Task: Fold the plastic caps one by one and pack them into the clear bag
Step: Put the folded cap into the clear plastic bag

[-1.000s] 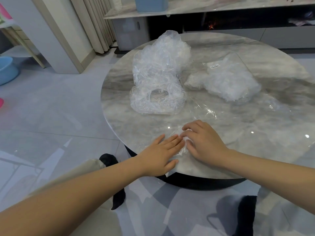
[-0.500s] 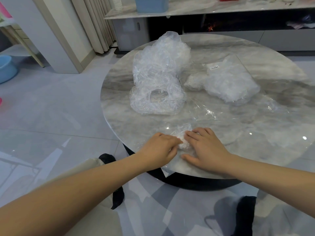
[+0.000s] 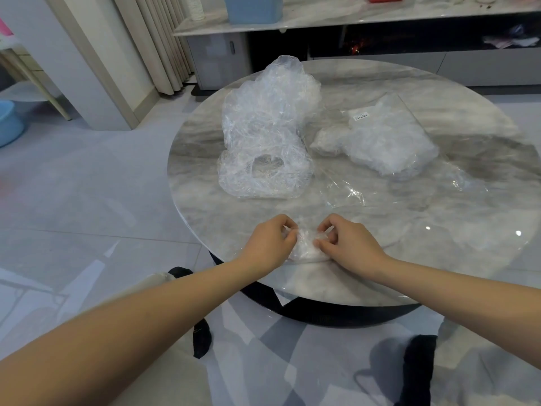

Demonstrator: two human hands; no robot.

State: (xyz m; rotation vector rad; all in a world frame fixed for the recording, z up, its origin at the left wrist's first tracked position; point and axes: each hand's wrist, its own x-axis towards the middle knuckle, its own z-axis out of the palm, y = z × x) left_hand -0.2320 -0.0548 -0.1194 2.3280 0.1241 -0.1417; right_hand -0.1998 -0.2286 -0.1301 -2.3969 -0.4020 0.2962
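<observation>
Two hands meet at the lower centre of the frame over one crumpled plastic cap (image 3: 304, 244), which lies on the near edge of the round marble desk (image 3: 439, 259). Left hand (image 3: 270, 244): fingers curled, pinching the cap's left side. Right hand (image 3: 348, 244): fingers curled, pinching its right side. One tall heap of unfolded caps (image 3: 269, 127) stands at the centre of the desk; its exact count cannot be told. One clear bag (image 3: 383, 142) with a white label lies to the upper right of the heap, already holding packed plastic. One flat clear sheet (image 3: 351, 189) lies between the bag and the hands. Room: pale tiled floor (image 3: 73, 200), pleated curtain (image 3: 158, 39) at upper left, long low cabinet (image 3: 409, 54) across the top, blue basin (image 3: 8, 121) at the left edge.
</observation>
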